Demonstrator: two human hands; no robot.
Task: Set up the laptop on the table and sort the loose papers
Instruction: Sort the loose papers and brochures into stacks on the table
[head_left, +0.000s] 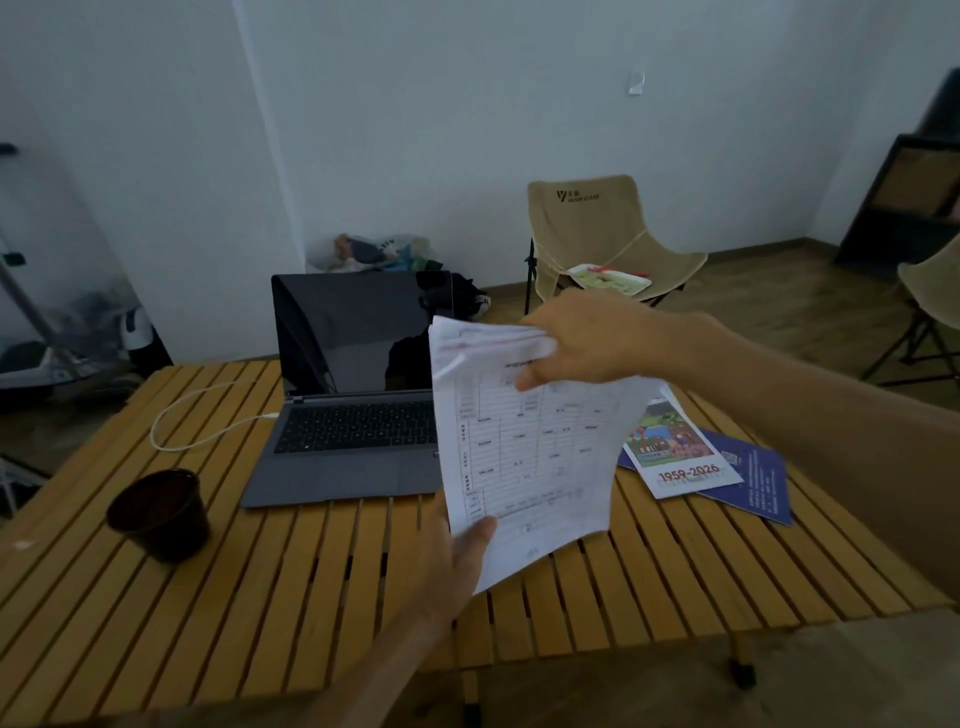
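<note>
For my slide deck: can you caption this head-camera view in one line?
Both hands, left hand and right hand, hold white printed papers above a slatted wooden table beside an open grey laptop.

You're in a sparsely furnished room of a home or makeshift living space, not an office. You work at a slatted wooden folding camping table (218, 613) instead of a desk, and the seating is a beige fabric camping chair (597, 234) by the bare white wall (467, 104). A full plastic rubbish bag (374, 253) sits on the wood-look floor (753, 296) against the skirting, and a dark shelf unit (909, 202) stands in the far right corner
</note>
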